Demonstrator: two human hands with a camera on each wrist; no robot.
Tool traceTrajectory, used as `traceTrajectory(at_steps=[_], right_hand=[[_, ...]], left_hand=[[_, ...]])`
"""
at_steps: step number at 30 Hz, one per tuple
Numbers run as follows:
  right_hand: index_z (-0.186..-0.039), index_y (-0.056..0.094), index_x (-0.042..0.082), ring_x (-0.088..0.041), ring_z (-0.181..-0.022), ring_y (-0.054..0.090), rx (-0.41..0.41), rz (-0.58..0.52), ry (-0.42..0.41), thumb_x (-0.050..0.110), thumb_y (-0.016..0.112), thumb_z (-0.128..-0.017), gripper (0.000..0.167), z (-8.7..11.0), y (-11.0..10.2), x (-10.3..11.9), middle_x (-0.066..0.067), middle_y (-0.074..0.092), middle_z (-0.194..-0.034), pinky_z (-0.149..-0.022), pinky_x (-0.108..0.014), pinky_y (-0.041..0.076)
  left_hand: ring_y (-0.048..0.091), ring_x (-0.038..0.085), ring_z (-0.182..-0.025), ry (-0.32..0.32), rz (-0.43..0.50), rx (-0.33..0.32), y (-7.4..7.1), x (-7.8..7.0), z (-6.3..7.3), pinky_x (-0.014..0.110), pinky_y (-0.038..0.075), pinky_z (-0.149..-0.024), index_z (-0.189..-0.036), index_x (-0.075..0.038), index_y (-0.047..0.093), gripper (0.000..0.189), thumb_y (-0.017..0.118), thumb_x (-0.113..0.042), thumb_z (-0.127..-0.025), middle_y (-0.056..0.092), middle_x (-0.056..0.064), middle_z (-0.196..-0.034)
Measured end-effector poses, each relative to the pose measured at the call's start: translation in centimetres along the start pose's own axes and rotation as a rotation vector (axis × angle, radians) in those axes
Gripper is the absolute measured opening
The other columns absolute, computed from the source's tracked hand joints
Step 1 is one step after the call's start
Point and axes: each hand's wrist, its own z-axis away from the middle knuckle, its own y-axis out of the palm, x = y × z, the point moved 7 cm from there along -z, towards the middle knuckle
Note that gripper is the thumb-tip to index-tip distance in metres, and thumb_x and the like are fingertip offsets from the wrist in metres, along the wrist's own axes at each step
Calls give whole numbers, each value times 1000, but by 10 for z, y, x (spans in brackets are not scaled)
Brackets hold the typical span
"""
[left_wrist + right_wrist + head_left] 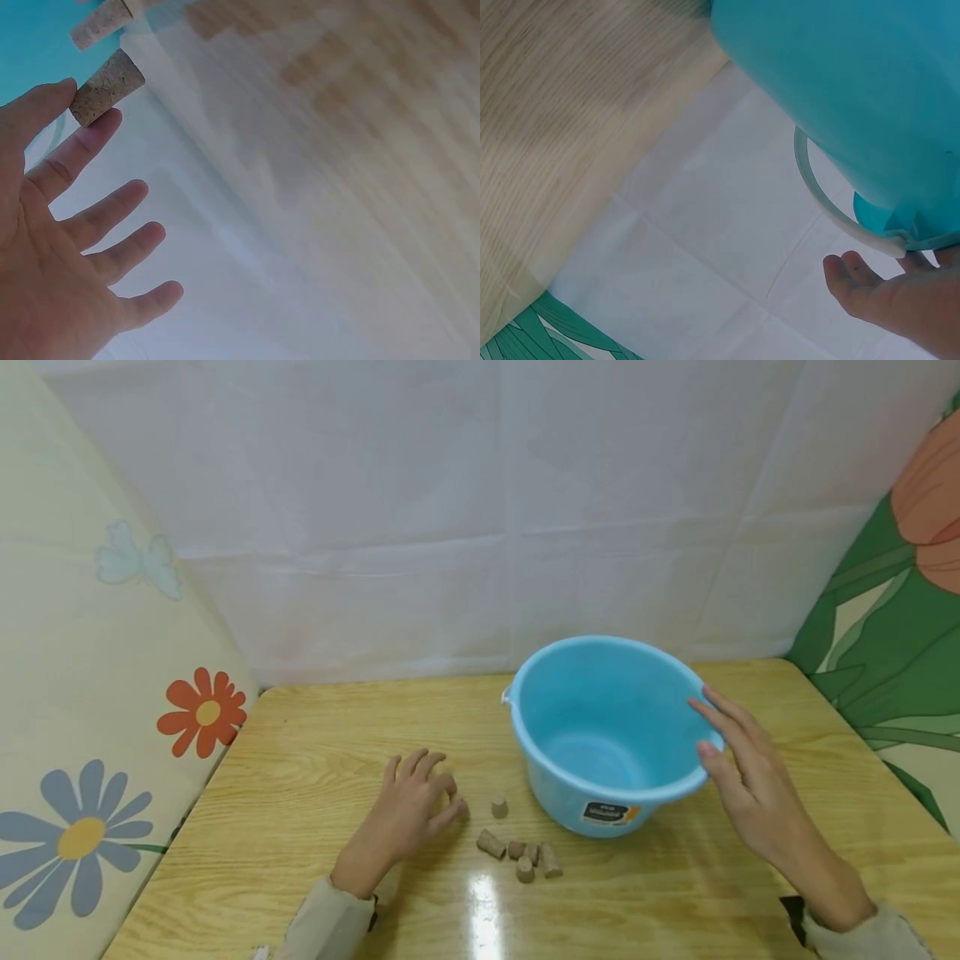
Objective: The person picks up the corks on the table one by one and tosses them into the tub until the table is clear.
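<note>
My left hand [412, 810] is low over the table, left of several loose corks. In the left wrist view, its thumb and index finger pinch a tapered cork [107, 88], while the other fingers are spread. A second cork [103, 24] shows just beyond it. On the table, one cork [498, 807] stands apart from a small cluster of corks [532, 853]. The light blue bucket [600, 793] is to their right, its inside bare. My right hand [757, 785] holds the bucket's right rim, fingertips and thumb over the edge. In the right wrist view, some fingers are hidden behind the rim.
The wood-grain table [322, 752] carries everything. A white cloth [375, 527] hangs behind it. Flower-patterned panels stand at left and right. A pale handle [821, 191] curves along the bucket's side near my right hand.
</note>
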Motion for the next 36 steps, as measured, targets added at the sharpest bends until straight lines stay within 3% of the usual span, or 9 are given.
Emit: traceTrajectory(at_steps=[2,4,11,22,36], right_hand=[[-148,47,13,4,-145,22,3,-5,2,7,47,-100,49,0,0,0,-13,33,-160,-118,-60,16],[-148,47,12,4,-145,22,6,-5,3,7,48,-100,48,0,0,0,-13,33,-160,-117,-63,15],[-147,48,12,1,-146,21,12,3,2,7,48,-100,48,1,0,0,-14,33,-160,-116,-67,15],[-147,47,12,-4,-147,21,19,22,2,8,48,-100,48,1,0,0,-13,32,-160,-115,-67,15],[-147,46,10,-41,-146,25,34,19,15,9,46,-101,47,0,-1,0,-16,31,-161,-115,-69,14]], left_hand=[[48,46,-132,6,7,-15,-4,-1,-1,74,32,-106,-84,-20,67,19,71,-38,-91,60,19,-135],[49,45,-131,11,12,-35,-8,-3,-3,73,32,-106,-84,-21,66,19,71,-38,-91,61,18,-134],[58,33,-121,58,9,-136,-27,-10,-9,66,38,-105,-89,-21,66,17,70,-37,-92,67,10,-123],[61,33,-112,92,0,-284,-64,-14,-20,59,43,-100,-90,-16,66,17,73,-32,-90,67,11,-119],[60,31,-114,189,28,-424,-94,-35,-31,55,43,-99,-90,-16,64,17,74,-30,-90,68,8,-114]])
